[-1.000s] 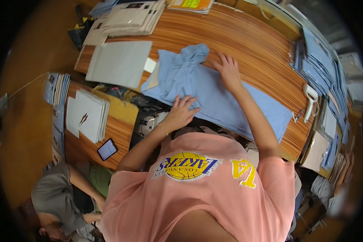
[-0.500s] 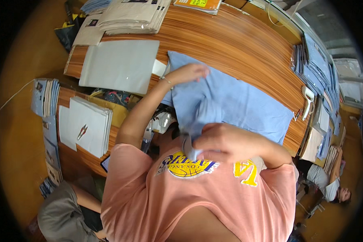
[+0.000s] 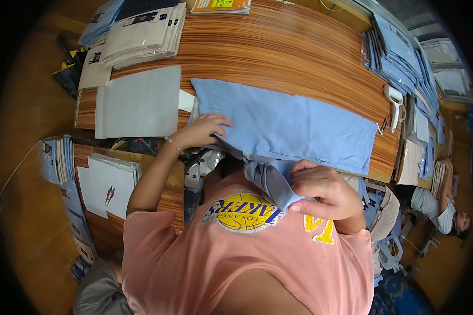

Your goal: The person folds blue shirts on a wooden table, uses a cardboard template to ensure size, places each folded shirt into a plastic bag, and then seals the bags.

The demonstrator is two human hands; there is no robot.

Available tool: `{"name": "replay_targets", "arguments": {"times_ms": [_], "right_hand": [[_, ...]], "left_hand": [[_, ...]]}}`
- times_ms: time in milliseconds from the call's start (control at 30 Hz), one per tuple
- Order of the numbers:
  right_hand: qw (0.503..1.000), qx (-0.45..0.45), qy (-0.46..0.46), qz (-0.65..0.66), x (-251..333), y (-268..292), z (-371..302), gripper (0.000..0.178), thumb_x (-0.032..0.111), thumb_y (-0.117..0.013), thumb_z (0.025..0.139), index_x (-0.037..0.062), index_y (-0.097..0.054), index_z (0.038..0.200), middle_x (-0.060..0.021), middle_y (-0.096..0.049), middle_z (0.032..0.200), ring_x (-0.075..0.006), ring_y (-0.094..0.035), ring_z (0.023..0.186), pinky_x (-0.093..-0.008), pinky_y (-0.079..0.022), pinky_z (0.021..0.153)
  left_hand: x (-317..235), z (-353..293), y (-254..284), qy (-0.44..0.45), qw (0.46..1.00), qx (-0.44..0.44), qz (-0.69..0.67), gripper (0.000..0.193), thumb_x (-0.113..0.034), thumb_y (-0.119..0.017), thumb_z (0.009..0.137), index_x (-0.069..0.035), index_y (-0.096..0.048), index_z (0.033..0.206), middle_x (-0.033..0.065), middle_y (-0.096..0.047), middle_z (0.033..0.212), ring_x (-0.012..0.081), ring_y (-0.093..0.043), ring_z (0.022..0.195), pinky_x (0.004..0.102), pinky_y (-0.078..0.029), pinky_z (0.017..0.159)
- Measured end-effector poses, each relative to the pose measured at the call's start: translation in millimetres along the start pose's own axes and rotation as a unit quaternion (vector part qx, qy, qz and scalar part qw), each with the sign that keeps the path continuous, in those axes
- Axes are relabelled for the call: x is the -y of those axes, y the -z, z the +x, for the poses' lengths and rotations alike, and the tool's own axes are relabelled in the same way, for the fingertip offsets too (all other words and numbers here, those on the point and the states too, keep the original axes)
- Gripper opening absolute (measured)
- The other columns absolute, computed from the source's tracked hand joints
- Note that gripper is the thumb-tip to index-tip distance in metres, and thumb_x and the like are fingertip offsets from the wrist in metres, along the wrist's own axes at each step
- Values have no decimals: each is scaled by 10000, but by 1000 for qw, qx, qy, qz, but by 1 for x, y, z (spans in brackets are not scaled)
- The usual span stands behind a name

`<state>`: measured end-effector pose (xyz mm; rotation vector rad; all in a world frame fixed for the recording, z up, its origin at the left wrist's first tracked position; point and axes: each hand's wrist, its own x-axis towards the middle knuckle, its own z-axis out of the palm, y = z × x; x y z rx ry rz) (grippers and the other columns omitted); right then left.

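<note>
A light blue shirt [image 3: 294, 123] lies folded into a long panel across the wooden table in front of me. My left hand [image 3: 204, 130] rests at its left end, fingers spread on the cloth by the near edge. Below the table edge, close to my chest, a twisted loose part of the shirt hangs down. My right hand [image 3: 323, 191] grips that loose part between thumb and fingers. A white card [image 3: 185, 101] shows beside the shirt's left end. Left of it lies a translucent plastic sheet or bag [image 3: 137, 102].
Packed beige garments [image 3: 144, 34] stand at the back left, packed blue ones [image 3: 391, 58] at the right. A white handheld tool [image 3: 394, 105] lies near the right edge. Thread snips [image 3: 110, 196] rest on white sheets [image 3: 121, 173]. Another person [image 3: 436, 202] is at the far right.
My left hand has come nearer, to the shirt's near-left edge. My right hand has moved right and slightly down with the loose cloth. The panel on the table now lies flatter.
</note>
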<state>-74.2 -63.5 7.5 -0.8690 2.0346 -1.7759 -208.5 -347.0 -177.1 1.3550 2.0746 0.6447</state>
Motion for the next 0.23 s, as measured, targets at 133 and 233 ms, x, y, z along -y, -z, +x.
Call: {"name": "replay_targets", "arguments": {"times_ms": [133, 233], "right_hand": [[1000, 4, 23, -4, -4, 7, -8, 158, 130, -668, 803, -12, -608, 838, -125, -596, 712, -294, -533, 633, -369, -427, 714], [1000, 25, 11, -7, -3, 9, -10, 164, 134, -669, 803, -13, -609, 845, -128, -599, 716, -297, -534, 645, -371, -430, 714]], "left_hand": [[-25, -12, 16, 138, 981, 38, -132, 294, 77, -519, 675, -71, -671, 879, 81, -542, 1266, 243, -438, 1227, 416, -286, 1046], [-15, -17, -10, 155, 981, 75, -91, 392, 75, -520, 676, -86, -672, 999, 80, -521, 1299, 224, -417, 1257, 462, -270, 1054]]}}
